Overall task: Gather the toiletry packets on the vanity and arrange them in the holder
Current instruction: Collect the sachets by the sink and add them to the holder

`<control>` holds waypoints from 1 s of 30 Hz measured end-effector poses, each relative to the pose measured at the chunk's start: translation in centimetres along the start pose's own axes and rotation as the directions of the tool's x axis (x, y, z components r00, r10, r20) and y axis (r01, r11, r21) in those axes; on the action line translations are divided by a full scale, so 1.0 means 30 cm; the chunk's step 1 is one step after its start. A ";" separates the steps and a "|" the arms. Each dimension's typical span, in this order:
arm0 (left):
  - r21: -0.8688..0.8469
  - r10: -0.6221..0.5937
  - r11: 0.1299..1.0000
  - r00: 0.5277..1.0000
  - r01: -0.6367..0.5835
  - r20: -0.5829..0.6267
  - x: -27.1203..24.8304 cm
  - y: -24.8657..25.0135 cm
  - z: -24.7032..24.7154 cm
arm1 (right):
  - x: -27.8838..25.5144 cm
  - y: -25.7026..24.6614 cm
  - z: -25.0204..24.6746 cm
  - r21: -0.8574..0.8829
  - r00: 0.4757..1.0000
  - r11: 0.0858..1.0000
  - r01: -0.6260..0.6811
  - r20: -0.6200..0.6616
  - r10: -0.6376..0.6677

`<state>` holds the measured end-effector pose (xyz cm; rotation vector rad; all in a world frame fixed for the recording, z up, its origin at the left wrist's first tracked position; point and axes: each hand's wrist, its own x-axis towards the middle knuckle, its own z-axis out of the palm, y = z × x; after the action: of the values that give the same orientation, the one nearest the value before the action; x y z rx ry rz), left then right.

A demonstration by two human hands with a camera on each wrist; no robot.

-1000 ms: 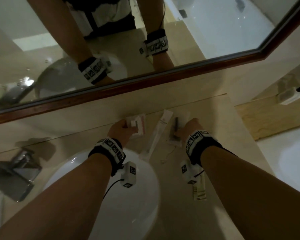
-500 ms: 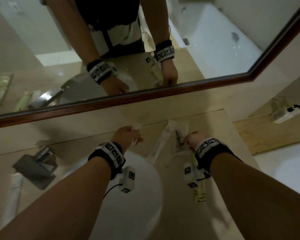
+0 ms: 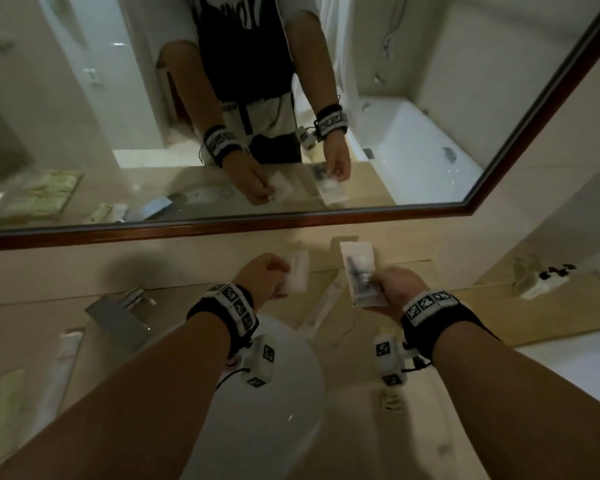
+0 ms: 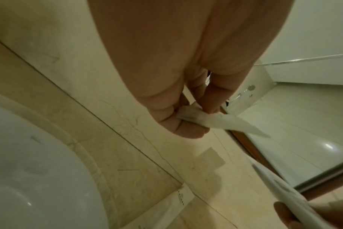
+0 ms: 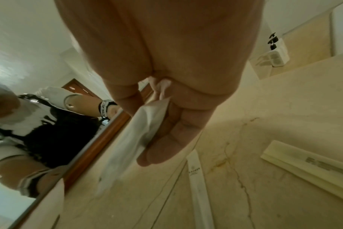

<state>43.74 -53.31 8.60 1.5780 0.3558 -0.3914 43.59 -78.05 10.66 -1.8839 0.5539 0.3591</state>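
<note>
- Head view: the left hand [image 3: 262, 277] is pinching a small white packet [image 3: 297, 277], blurred by motion; the right hand [image 3: 397, 289] is gripping a clear sachet [image 3: 359, 275] with something dark inside, too dim to identify. Both are raised off the desk [image 3: 482, 313], where they were lying a second ago. A long packet [image 3: 323, 308] is still lying between the hands. The holder cannot be made out.
- Left wrist view: thumb and fingers [image 4: 211, 99] are closing on the packet's [image 4: 215, 122] corner.
- Right wrist view: curled fingers [image 5: 176, 124] are hiding the sachet's [image 5: 135, 136] near end.
</note>
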 end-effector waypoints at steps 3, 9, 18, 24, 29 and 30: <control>0.021 0.055 0.998 0.998 -0.054 -0.012 -0.068 0.008 -0.061 | -0.053 -0.028 0.025 0.250 1.000 0.968 -0.014 0.030 0.007; -0.061 0.069 0.995 0.995 -0.073 -0.069 -0.217 0.037 -0.143 | -0.146 -0.088 0.057 0.127 0.985 0.986 0.109 0.118 -0.124; -0.178 0.027 0.980 0.952 -0.085 -0.304 -0.477 -0.031 -0.201 | -0.272 -0.100 0.131 0.096 0.931 0.990 0.106 0.339 -0.133; -0.306 -0.030 0.949 0.948 -0.072 -0.316 -0.702 -0.154 -0.179 | -0.381 -0.004 0.215 0.061 0.877 0.995 0.084 0.469 -0.103; -0.378 -0.085 0.922 0.907 -0.085 -0.412 -0.878 -0.275 -0.255 | -0.457 0.071 0.353 -0.032 0.821 0.990 0.134 0.563 -0.093; -0.383 -0.087 0.919 0.898 -0.095 -0.431 -0.914 -0.290 -0.276 | -0.464 0.078 0.387 -0.061 0.817 0.985 0.160 0.569 -0.097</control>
<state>15.64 -44.33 13.65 1.2519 0.7353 0.0559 30.72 -65.10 11.41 -1.7846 0.0010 0.8361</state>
